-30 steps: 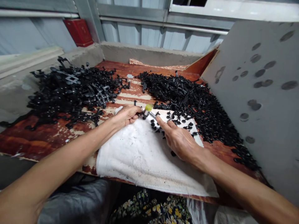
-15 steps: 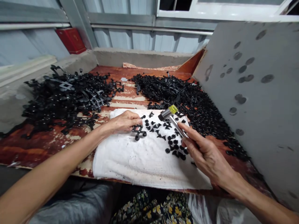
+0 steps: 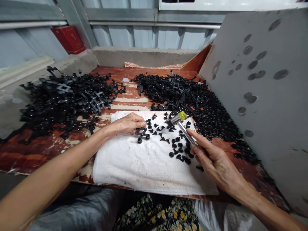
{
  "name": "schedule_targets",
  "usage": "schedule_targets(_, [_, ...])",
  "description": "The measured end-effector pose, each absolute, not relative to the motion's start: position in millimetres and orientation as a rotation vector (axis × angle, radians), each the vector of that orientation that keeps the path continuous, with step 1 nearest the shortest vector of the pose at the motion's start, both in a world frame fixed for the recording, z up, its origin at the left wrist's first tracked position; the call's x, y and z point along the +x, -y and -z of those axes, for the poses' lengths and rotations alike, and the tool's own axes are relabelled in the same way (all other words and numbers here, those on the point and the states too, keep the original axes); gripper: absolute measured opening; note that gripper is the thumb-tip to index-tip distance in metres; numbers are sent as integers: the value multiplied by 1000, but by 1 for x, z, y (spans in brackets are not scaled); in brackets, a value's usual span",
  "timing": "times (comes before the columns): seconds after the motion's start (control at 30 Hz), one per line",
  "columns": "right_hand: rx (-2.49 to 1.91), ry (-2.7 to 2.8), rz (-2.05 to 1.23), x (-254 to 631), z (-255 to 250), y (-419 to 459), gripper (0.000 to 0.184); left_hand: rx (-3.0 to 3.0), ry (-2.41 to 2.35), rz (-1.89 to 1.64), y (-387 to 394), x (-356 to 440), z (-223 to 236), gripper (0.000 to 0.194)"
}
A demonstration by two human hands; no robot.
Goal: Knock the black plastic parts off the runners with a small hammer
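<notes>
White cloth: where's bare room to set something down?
Bare: lower half of the white cloth, below the left hand and the black plastic pieces; the wooden board strip between the left black heap and right black heap. Crowded: the cloth's upper right, around the small hammer.

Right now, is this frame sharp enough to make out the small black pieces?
In the head view, the pieces on the cloth and the mallet look sharp; the black heaps merge into dark masses; wide-angle distortion stretches the left forearm toward the frame's edge.
</notes>
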State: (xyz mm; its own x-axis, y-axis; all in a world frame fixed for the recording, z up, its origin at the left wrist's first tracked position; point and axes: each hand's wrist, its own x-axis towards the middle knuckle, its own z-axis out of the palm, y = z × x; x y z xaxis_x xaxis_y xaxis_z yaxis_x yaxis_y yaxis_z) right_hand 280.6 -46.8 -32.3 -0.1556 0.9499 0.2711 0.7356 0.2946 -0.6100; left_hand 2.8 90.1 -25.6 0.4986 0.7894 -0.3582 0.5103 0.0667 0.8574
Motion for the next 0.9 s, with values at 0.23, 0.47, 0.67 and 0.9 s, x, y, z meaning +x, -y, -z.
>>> schedule_targets(0.23, [-1501, 1947, -458, 281, 35, 46, 46, 1590, -1150, -291, -90, 3, 27, 31])
schedule_targets(0.47, [-1510, 1962, -455, 280, 33, 44, 46, 1624, -1178, -277, -91, 3, 28, 28])
schedule_targets(0.67, [-1443, 2026, -369, 276, 35, 41, 48, 1661, -1235, -284, -87, 9, 19, 31])
schedule_targets(0.9, [-1297, 2224, -216, 259, 33, 13, 53, 1624, -1276, -259, -93, 7, 21, 26])
